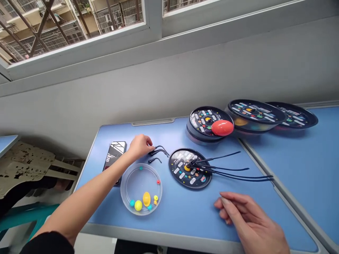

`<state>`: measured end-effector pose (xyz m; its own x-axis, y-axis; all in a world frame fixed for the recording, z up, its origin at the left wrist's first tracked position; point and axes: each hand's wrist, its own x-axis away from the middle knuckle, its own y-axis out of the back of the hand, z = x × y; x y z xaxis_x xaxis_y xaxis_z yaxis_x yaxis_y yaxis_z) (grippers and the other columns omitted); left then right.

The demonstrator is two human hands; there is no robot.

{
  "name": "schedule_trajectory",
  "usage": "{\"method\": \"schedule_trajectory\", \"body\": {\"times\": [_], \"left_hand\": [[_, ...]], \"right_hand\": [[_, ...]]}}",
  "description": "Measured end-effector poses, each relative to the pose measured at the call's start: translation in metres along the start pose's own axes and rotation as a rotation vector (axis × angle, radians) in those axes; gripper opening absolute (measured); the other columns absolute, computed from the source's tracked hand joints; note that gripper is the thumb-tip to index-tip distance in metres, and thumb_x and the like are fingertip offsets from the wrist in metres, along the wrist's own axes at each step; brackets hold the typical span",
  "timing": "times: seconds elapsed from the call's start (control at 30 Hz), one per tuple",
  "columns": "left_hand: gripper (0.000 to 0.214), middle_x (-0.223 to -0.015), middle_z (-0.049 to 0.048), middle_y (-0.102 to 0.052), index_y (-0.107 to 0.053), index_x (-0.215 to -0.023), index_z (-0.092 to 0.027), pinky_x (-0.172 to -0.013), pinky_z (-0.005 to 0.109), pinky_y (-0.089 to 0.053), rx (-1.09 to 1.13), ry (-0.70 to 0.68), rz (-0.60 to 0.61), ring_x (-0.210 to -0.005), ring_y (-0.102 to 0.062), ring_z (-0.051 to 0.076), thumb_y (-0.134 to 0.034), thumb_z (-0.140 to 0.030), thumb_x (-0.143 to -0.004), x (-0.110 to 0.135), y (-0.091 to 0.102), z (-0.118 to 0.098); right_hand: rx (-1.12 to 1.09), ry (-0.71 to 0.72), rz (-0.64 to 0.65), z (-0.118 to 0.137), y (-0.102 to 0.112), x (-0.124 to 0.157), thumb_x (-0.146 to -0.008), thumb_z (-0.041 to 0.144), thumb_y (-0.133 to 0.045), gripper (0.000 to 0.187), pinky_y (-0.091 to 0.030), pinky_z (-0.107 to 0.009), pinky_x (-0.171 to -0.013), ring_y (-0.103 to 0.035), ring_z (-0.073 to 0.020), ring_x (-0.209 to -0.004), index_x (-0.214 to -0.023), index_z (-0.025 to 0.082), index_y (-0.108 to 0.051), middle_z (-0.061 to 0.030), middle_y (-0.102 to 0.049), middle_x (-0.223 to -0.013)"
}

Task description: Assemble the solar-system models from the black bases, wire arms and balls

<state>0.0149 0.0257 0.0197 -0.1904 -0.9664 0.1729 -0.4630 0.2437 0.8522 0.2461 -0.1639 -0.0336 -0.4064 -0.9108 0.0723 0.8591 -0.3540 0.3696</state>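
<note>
My left hand [140, 145] reaches across the blue desk [182, 208] and pinches the end of a short black rod [159, 151]; two more short rods lie beside it. A black round base [190, 168] printed with planet labels sits mid-desk, with several long black arms [233, 169] fanning right from its hub. A clear round dish [141, 188] near the front holds small coloured balls, among them a yellow one [138, 205] and an orange one [146, 198]. My right hand [249, 220] rests on the desk at the front right, fingers loosely together, holding nothing.
A phone [114, 153] lies left of my left hand. At the back stand three more black round bases [255, 112], one carrying a red half-ball [222, 127]. A second blue desk [304, 158] adjoins on the right. A grey wall and window run behind.
</note>
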Motion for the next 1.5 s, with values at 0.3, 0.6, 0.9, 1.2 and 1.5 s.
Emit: {"method": "schedule_trajectory", "body": {"times": [0.3, 0.6, 0.9, 1.2, 1.5], "left_hand": [[0.016, -0.057, 0.0006, -0.061, -0.068, -0.066, -0.015, -0.051, 0.022, -0.037, 0.048, 0.012, 0.033, -0.055, -0.051, 0.012, -0.057, -0.024, -0.069, 0.004, 0.002, 0.001], [0.013, -0.06, 0.0017, -0.064, -0.068, -0.064, -0.015, -0.054, 0.023, -0.039, 0.089, 0.033, 0.035, -0.059, -0.054, 0.013, -0.06, -0.025, -0.067, 0.01, 0.002, 0.004], [0.015, -0.059, 0.0009, -0.063, -0.067, -0.064, -0.016, -0.053, 0.023, -0.039, 0.094, 0.006, 0.047, -0.058, -0.054, 0.013, -0.057, -0.027, -0.067, 0.013, 0.004, 0.011], [0.018, -0.061, 0.0015, -0.063, -0.066, -0.065, -0.016, -0.054, 0.023, -0.039, 0.081, -0.022, 0.051, -0.059, -0.054, 0.014, -0.054, -0.03, -0.067, 0.017, 0.01, 0.01], [0.019, -0.058, 0.0001, -0.059, -0.068, -0.07, -0.016, -0.053, 0.022, -0.038, 0.11, -0.035, 0.065, -0.056, -0.05, 0.012, -0.054, -0.027, -0.067, 0.018, 0.008, 0.013]], "right_hand": [[0.041, -0.005, 0.0, 0.001, 0.0, 0.001, -0.077, 0.044, -0.053, 0.026, -0.053, -0.02, -0.046, -0.06, -0.0143, -0.05, -0.082, 0.02, -0.059, -0.0042, -0.067, -0.063], [0.074, -0.001, -0.001, 0.0, 0.0, 0.001, -0.078, 0.044, -0.052, 0.025, -0.053, -0.019, -0.047, -0.06, -0.0139, -0.051, -0.082, 0.02, -0.06, -0.0035, -0.067, -0.064], [0.065, 0.009, -0.007, 0.004, 0.0, 0.002, -0.078, 0.044, -0.053, 0.025, -0.053, -0.022, -0.047, -0.059, -0.0151, -0.051, -0.082, 0.02, -0.059, -0.0041, -0.066, -0.064], [0.067, -0.017, 0.003, 0.001, 0.001, 0.002, -0.078, 0.045, -0.053, 0.025, -0.052, -0.02, -0.049, -0.059, -0.0137, -0.052, -0.082, 0.021, -0.059, -0.0029, -0.066, -0.064], [0.047, -0.001, 0.002, 0.002, 0.0, 0.002, -0.079, 0.044, -0.052, 0.025, -0.052, -0.022, -0.049, -0.059, -0.0143, -0.052, -0.083, 0.021, -0.059, -0.003, -0.066, -0.064]]}}
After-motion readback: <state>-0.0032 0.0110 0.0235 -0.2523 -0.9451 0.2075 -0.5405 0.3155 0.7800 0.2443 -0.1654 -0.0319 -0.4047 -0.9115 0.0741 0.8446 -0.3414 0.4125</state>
